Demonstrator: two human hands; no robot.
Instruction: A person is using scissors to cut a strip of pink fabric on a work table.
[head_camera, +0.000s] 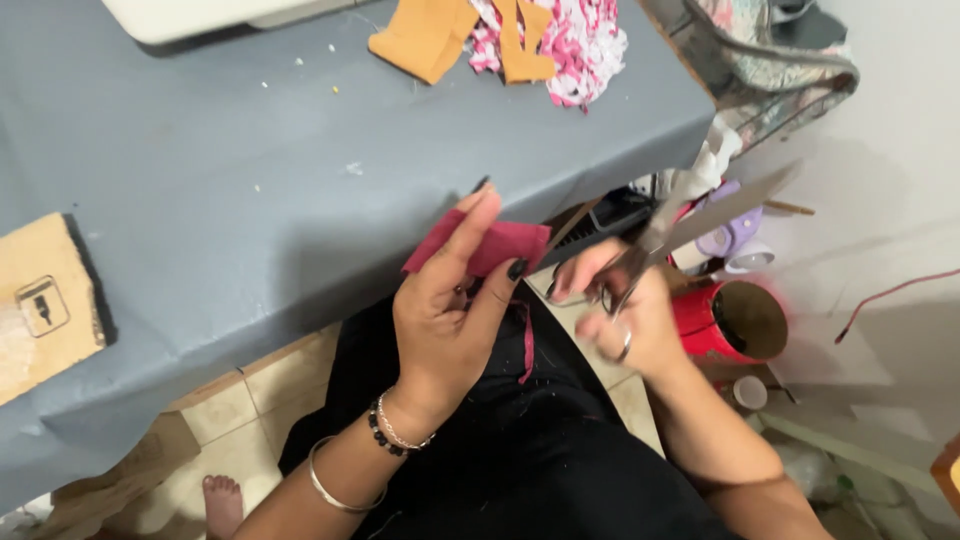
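Left hand (445, 320) pinches a small magenta fabric scrap (490, 247) taut just off the grey-covered table's (250, 180) front edge, so right hand (625, 315), fingers clenched through steel scissors (690, 222), can reach it.

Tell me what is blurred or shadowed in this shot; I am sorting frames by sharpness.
Head view: the scissors in the right hand smear with motion blur, their blades streaked; the left hand and the magenta fabric piece are fairly sharp; the left hand casts a soft shadow on the grey table cover; the red container is slightly soft; light is even, with no glare.
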